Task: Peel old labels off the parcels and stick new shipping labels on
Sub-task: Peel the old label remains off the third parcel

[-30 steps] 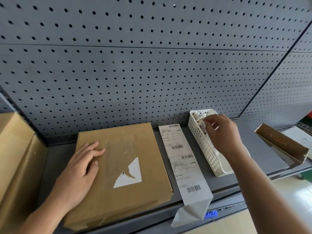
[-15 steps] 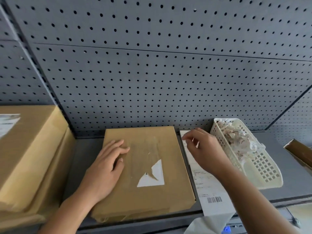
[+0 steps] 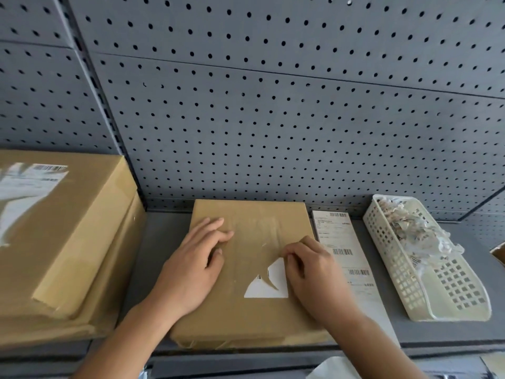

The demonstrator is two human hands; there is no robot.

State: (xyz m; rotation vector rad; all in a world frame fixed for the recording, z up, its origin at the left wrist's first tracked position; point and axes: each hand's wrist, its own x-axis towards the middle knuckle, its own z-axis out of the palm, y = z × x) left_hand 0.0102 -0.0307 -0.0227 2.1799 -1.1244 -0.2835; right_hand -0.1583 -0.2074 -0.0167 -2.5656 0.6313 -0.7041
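A flat brown parcel (image 3: 246,228) lies in the middle of the grey shelf (image 3: 161,250), its far edge against the pegboard (image 3: 273,119). The left hand (image 3: 196,269) rests on the parcel's left half, palm down, fingers straight and slightly spread, pressing it flat. A torn white scrap of the old label (image 3: 266,289) is stuck on the near right part of the parcel, with a bit of barcode showing where it is ripped. The right hand (image 3: 314,272) is just beside that scrap, its fingers curled in and the fingertips at the scrap's upper point. From here I cannot tell whether they have got hold of the paper or only touch it. To the right of the parcel, partly under the right wrist, lies a long strip of new labels (image 3: 341,250) with barcodes, running towards the shelf's front edge. Further right stands a cream basket (image 3: 393,258) with crumpled paper scraps (image 3: 415,233) heaped at its far end. On the left sits a stack of boxes (image 3: 82,228), the top one bearing a white label (image 3: 24,184).
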